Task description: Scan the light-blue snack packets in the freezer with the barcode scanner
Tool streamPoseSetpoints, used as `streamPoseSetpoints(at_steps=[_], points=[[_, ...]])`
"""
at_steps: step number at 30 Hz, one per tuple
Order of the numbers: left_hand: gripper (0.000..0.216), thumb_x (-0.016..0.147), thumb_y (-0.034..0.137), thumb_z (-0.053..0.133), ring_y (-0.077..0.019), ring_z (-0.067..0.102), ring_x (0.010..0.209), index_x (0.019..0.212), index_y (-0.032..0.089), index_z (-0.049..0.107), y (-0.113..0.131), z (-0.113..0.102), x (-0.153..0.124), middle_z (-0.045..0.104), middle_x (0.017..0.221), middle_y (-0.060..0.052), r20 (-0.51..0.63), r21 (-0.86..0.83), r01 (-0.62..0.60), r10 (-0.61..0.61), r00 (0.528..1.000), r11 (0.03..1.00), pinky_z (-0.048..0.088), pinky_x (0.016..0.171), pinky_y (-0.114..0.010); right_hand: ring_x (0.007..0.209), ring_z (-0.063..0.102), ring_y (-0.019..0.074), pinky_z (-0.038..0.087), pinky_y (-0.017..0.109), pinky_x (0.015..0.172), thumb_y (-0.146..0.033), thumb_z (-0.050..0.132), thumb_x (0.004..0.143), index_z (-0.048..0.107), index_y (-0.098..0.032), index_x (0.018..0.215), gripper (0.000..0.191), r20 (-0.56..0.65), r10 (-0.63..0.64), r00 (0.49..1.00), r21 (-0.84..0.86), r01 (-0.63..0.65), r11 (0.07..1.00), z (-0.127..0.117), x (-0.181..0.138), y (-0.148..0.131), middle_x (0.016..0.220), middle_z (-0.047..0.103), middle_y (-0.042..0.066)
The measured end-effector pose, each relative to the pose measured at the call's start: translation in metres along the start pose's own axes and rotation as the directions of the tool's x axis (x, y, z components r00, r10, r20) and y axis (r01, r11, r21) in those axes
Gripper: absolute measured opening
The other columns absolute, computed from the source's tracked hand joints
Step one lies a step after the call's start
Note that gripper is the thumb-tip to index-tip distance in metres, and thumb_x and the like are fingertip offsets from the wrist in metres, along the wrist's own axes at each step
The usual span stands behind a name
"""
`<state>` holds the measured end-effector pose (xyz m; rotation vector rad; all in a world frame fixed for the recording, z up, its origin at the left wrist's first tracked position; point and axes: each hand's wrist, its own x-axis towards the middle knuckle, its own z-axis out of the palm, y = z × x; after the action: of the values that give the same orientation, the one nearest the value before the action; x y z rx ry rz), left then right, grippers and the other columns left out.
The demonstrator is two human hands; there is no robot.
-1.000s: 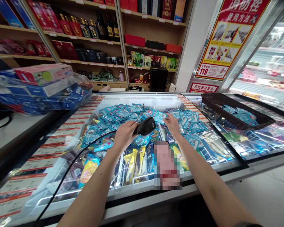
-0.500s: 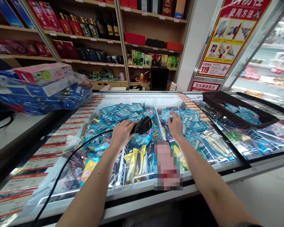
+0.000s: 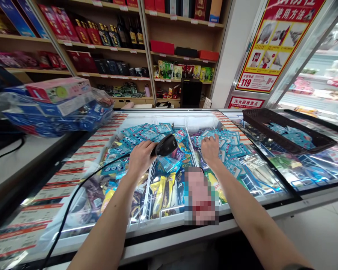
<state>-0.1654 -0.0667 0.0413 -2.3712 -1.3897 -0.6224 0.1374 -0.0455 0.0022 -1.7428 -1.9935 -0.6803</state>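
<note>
My left hand [image 3: 141, 156] is closed round the handle of a black barcode scanner [image 3: 166, 145], its head pointing right above the chest freezer [image 3: 169, 240]. A black cord [image 3: 73, 204] runs from the scanner toward the lower left. Over on the right, my right hand [image 3: 210, 149] rests among blue packets [image 3: 232, 140], fingers curled and the index finger nearest a packet. Whatever its fingertips hold, if anything, is hidden. More blue packets [image 3: 135, 140] lie spread left of the white wire divider [image 3: 192, 146]. A blurred-out pink phone-shaped thing [image 3: 199, 195] lies at the front edge between my forearms.
Yellow-wrapped ice creams [image 3: 165, 189] show in the freezer. A dark brown basket [image 3: 252, 118] with blue packets stands at the right. Plastic-wrapped boxes [image 3: 59, 101] sit on the counter at left. Stocked shelves [image 3: 101, 45] and a red fire notice [image 3: 264, 48] are behind.
My right hand has turned, with its fingers curling and shifting slightly right over the packets. My left hand and the scanner have moved a little left in view. The whole view shifted slightly.
</note>
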Motion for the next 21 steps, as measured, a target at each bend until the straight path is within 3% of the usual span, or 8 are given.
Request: streamPoseSetpoints(at_steps=[4,7,12,16,21], points=[[0.037,0.077,0.027,0.057,-0.0265,0.054,0.097,0.114,0.021,0.055,-0.014,-0.01,-0.001,0.062,0.104,-0.008,0.004,0.027,-0.009,0.009,1.0,1.0,0.042,0.079,-0.036,0.091,0.051,0.0288,0.013,0.055,0.107,-0.007,0.039,0.083,0.069,-0.011,0.083,0.031,-0.039,0.102,0.994,0.014,-0.102,0.995,-0.002,0.0,0.001,0.082,0.065,0.017],[0.037,0.077,0.027,0.057,-0.0265,0.055,0.096,0.113,0.021,0.056,-0.027,-0.012,-0.007,0.062,0.101,-0.008,-0.008,0.051,0.016,-0.015,1.0,0.999,0.042,0.078,-0.036,0.093,0.051,0.0281,0.014,0.055,0.106,-0.012,0.04,0.084,0.069,-0.013,0.09,0.029,-0.056,0.098,0.994,0.054,-0.095,0.994,-0.006,0.0,-0.001,0.084,0.066,0.014],[0.037,0.075,0.025,0.058,-0.027,0.056,0.096,0.112,0.02,0.057,-0.043,-0.006,-0.021,0.062,0.1,-0.009,-0.02,0.072,0.046,-0.045,0.999,0.996,0.042,0.079,-0.037,0.101,0.051,0.0234,0.029,0.041,0.1,-0.022,0.04,0.089,0.065,-0.016,0.106,0.03,0.02,-0.043,0.999,0.236,0.037,0.971,-0.009,0.004,-0.015,0.097,0.066,0.009],[0.038,0.074,0.024,0.059,-0.0275,0.056,0.098,0.112,0.021,0.057,-0.052,-0.008,-0.025,0.062,0.103,-0.009,-0.007,0.053,0.032,-0.031,0.999,0.998,0.042,0.081,-0.038,0.099,0.055,0.018,0.037,0.031,0.092,-0.026,0.039,0.092,0.066,-0.02,0.106,0.03,0.098,-0.204,0.974,0.436,0.142,0.889,-0.004,0.01,-0.034,0.102,0.067,0.004],[0.038,0.075,0.024,0.058,-0.0279,0.056,0.098,0.113,0.021,0.057,-0.061,-0.013,-0.028,0.063,0.103,-0.009,-0.051,0.07,0.069,-0.066,0.997,0.995,0.041,0.078,-0.037,0.1,0.056,0.0184,0.039,0.031,0.09,-0.038,0.043,0.092,0.067,-0.02,0.105,0.033,0.175,-0.254,0.951,0.531,0.126,0.838,0.006,0.023,-0.053,0.103,0.067,0.006]])
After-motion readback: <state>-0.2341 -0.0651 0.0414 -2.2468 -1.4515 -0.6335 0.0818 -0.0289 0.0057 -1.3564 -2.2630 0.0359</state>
